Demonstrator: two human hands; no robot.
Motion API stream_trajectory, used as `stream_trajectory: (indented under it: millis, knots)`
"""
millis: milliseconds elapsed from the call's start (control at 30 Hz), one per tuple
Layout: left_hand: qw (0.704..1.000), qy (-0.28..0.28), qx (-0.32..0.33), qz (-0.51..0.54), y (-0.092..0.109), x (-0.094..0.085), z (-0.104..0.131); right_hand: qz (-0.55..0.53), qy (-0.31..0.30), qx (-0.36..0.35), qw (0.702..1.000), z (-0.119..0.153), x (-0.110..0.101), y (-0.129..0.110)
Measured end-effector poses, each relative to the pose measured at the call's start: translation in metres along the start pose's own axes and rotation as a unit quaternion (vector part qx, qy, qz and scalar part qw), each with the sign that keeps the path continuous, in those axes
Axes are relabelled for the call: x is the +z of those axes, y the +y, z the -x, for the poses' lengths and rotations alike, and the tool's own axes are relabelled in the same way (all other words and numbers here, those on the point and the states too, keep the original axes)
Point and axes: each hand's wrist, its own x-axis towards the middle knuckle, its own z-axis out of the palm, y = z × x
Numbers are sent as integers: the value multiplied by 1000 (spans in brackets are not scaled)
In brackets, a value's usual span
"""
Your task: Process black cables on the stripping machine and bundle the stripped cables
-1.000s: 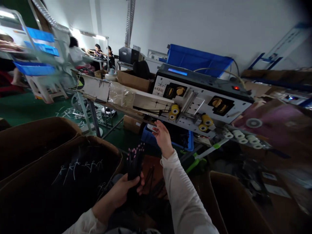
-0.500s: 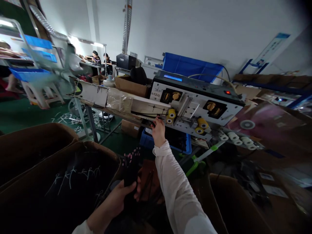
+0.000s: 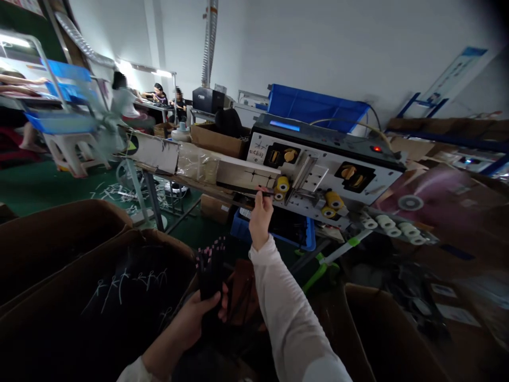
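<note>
1. A bundle of thin black strands with pinkish tips [image 3: 210, 278] is being gripped upright by the left hand [image 3: 194, 319], the thumb being wrapped across it; the tips are being left exposed above, probably so that the ends are being kept together and level.

2. The right hand [image 3: 260, 218] is being held out at the white-fronted machine with a black top [image 3: 329, 167]. Its fingers are being kept narrow, and a thin black strand [image 3: 267, 194] is apparently being pinched there; its full length is being lost in the dimness.

3. That strand is being held just beside the small yellow rollers [image 3: 283, 184], seemingly so that its end is being lined up with them. Whether the rollers are being touched cannot be told.

4. The machine is being carried by a long counter with a wooden edge [image 3: 199, 184], its front being turned towards the worker, presumably for reach.

5. Dark bundles with white ties [image 3: 123, 278] are being contained in a brown cardboard box [image 3: 186, 246], near the left hand.
</note>
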Motion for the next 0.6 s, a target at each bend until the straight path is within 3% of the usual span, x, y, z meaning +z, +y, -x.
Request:
stream_trajectory:
  millis: [67,100,200,267,333,400,467,600]
  knots:
    - [1000,5,3,-1,2,-1,-1,-3,-93,-30,995,24,-19,-12]
    - [1000,5,7,-2,3,-1,-2,3,-170,-13,985,36,-30,-19]
    - [1000,-5,19,3,6,0,-5,52,-445,101,888,64,-64,-33]
    - [1000,-8,25,9,6,3,-8,58,-528,174,829,77,-79,-39]
    - [1000,12,22,13,4,5,-11,38,-542,223,809,87,-85,-42]
    - [999,45,12,17,1,8,-14,23,-532,249,809,97,-84,-44]
    - [998,63,0,17,-2,10,-16,30,-511,259,819,104,-78,-45]
    - [999,36,-19,6,-5,14,-16,110,-449,220,859,111,-69,-42]
